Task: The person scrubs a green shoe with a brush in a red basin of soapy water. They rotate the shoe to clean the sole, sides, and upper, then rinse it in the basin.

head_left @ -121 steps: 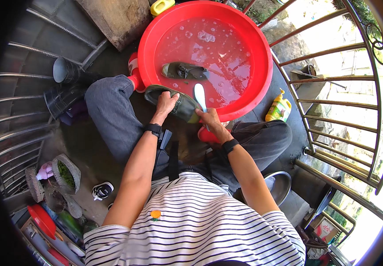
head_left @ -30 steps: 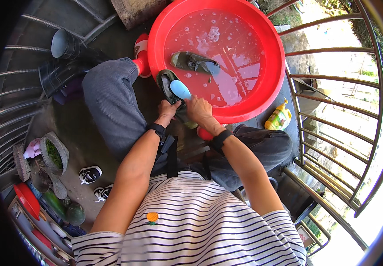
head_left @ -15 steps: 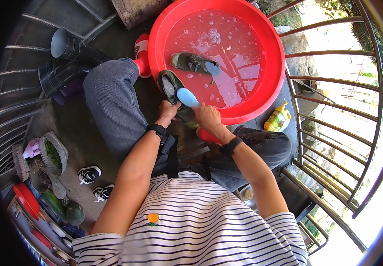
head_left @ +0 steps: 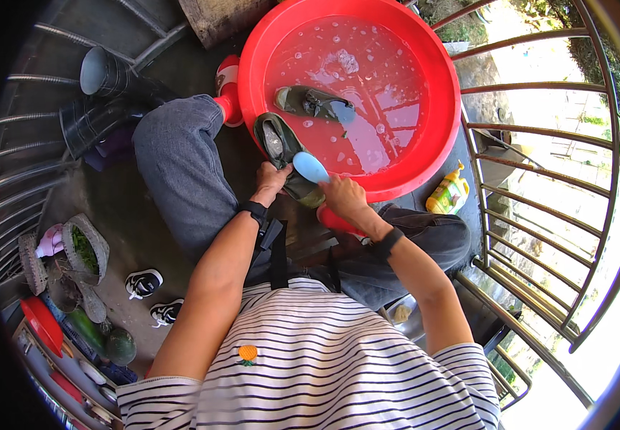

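My left hand (head_left: 271,178) is closed on the side of a dark green shoe (head_left: 297,188), which is held tilted at the near left rim of a red basin (head_left: 252,64). In my right hand (head_left: 346,195) is the handle of a brush with a pale blue oval back (head_left: 310,167). The brush lies over the shoe's side, and its bristles are hidden beneath. A second dark green shoe (head_left: 303,102) lies partly under the cloudy, bubbly water (head_left: 374,79) in the basin.
Right of the basin stands a yellow bottle (head_left: 448,192) beside a metal railing (head_left: 539,129). Dark rubber boots (head_left: 98,118) stand at the left. Black sneakers (head_left: 143,284), a basket of greens (head_left: 86,247) and a green melon (head_left: 120,346) are at the lower left.
My right hand and the brush have shifted slightly right and toward me along the shoe. My left hand stays on the shoe, almost unmoved.
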Demonstrator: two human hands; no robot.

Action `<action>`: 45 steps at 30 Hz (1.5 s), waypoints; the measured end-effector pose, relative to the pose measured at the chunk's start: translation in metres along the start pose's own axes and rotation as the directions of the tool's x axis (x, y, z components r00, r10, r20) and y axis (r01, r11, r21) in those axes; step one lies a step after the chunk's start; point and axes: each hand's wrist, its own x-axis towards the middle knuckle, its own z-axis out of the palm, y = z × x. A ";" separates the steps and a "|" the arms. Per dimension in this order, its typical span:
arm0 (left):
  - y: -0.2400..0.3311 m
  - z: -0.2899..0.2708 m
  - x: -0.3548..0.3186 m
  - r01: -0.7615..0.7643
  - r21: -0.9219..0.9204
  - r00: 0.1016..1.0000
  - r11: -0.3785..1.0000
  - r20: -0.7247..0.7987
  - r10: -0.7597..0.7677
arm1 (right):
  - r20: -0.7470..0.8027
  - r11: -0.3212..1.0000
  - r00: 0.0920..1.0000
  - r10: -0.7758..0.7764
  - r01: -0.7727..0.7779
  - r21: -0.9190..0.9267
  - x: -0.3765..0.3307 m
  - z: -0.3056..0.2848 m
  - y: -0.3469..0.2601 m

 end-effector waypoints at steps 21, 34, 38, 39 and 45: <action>-0.009 -0.005 -0.006 0.155 -0.217 0.986 0.964 -0.020 -0.163 | 0.135 0.650 0.983 -0.128 -0.020 0.760 -0.022 -0.016 0.056; -0.001 0.007 -0.019 0.139 0.044 0.964 0.989 -0.237 -0.124 | -0.064 0.928 0.998 0.011 0.013 0.371 -0.060 0.025 0.019; 0.002 0.011 -0.023 0.137 0.023 0.958 0.990 -0.258 -0.127 | -0.021 0.894 1.000 0.022 -0.010 0.448 -0.063 0.029 0.022; 0.002 0.010 -0.023 0.138 0.032 0.962 0.990 -0.241 -0.126 | -0.003 0.905 0.999 0.035 -0.031 0.424 -0.056 0.030 0.018; -0.004 0.009 -0.014 0.113 0.083 0.973 0.990 -0.210 -0.094 | -0.120 0.939 0.986 0.114 -0.068 0.336 0.010 0.036 -0.021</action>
